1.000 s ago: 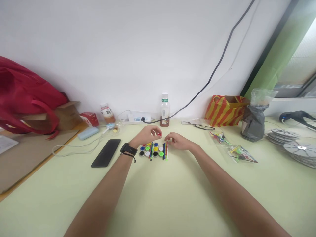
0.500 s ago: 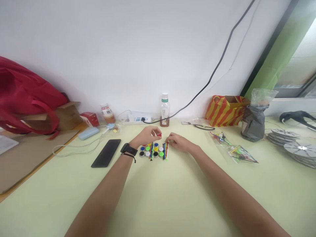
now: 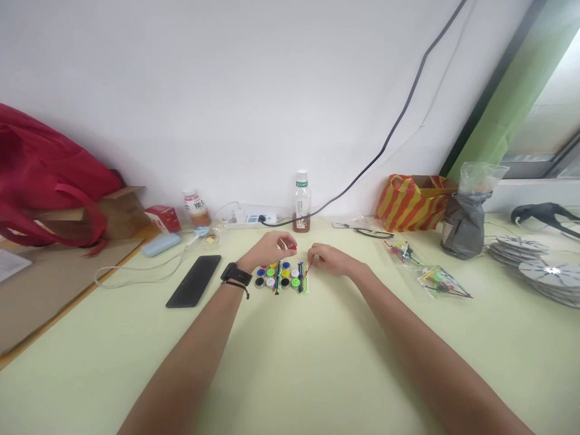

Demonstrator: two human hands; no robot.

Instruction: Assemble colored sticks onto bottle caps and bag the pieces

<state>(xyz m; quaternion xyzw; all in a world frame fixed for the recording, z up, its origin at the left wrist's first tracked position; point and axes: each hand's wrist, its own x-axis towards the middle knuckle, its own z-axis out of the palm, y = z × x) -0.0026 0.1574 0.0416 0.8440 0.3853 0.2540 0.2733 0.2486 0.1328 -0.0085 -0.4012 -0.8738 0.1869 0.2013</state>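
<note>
Between the thumb and fingers of my left hand [image 3: 270, 248] is a small red plastic piece [image 3: 293, 247], its exact shape partly covered. My right hand [image 3: 330, 260] pinches the upper end of a thin red stick [image 3: 309, 266], which leans over the right-hand sticks. Below both hands lie round plastic discs [image 3: 270, 272] in blue, green, yellow, white and black, laid out in rows. A bundle of coloured sticks [image 3: 278, 281] runs between two groups of discs, and further sticks [image 3: 301, 281] lie along the right side. My left fingers hide some of the back discs.
A black phone [image 3: 194, 281] lies left of my left wrist. Behind the hands stand a drink bottle [image 3: 301, 202] and a power strip [image 3: 247, 217]. Clear bags of plastic parts [image 3: 444, 283], a striped bag [image 3: 414, 202] and stacked grey discs [image 3: 550, 275] are on the right.
The red stick in my right hand has shifted from lying upright along the other sticks to a slant, its top end drawn slightly right. My left hand stays in place with the red piece.
</note>
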